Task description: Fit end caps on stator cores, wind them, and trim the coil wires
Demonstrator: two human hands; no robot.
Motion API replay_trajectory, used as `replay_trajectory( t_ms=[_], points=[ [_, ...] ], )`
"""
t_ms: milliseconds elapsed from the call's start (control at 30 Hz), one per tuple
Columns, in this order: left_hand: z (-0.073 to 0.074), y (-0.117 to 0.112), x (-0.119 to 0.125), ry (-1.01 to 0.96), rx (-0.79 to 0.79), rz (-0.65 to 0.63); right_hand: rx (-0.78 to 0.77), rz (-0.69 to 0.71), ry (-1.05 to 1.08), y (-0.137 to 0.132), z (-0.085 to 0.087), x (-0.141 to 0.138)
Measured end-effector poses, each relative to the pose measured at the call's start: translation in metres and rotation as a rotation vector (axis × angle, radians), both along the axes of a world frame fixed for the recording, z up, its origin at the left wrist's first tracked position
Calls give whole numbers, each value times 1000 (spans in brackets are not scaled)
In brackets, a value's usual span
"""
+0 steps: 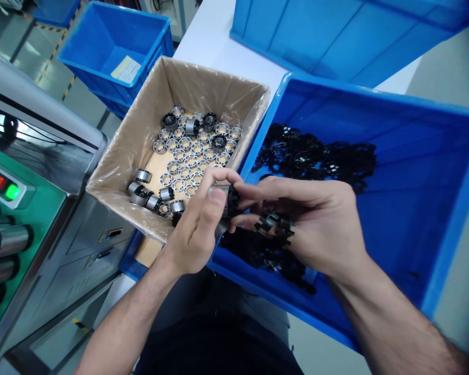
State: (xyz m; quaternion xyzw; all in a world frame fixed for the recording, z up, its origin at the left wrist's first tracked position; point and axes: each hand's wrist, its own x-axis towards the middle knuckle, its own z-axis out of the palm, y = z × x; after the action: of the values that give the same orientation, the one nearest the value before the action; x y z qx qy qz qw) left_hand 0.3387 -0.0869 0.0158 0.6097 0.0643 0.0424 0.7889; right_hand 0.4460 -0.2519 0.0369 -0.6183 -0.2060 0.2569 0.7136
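My left hand (195, 232) is closed around a metal motor core (227, 200) with a black toothed end ring, held over the gap between the carton and the blue bin. The fingertips of my right hand (324, 224) press at the core's black end. Several loose black toothed plastic rings (275, 225) are tucked in the right palm. Below and left, the plastic-lined carton (121, 169) holds ring-shaped cores (185, 156), many standing on end, some lying on their sides with black ends. Piles of black plastic rings (308, 151) lie in the blue bin (422, 166).
Another blue bin (328, 36) stands behind on the white table (209, 39). At the upper left is a blue crate (97, 41) with a paper slip. A machine with a green bed (42, 200) and lit buttons (11, 191) borders the left side.
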Motion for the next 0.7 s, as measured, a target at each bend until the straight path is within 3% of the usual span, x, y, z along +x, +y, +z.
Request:
replay_trajectory(
  t_ms=[167,333,633,700],
  points=[
    [-4,4,3,-45,2,2,39,14,-3,-2,-2,2],
    [-10,5,13,-95,-101,193,23,-109,-51,-3,-3,8],
    [2,6,17,59,-190,418,125,-55,41,7,0,3],
    [2,6,17,76,-217,397,160,-57,46,6,-1,2]
  ],
)
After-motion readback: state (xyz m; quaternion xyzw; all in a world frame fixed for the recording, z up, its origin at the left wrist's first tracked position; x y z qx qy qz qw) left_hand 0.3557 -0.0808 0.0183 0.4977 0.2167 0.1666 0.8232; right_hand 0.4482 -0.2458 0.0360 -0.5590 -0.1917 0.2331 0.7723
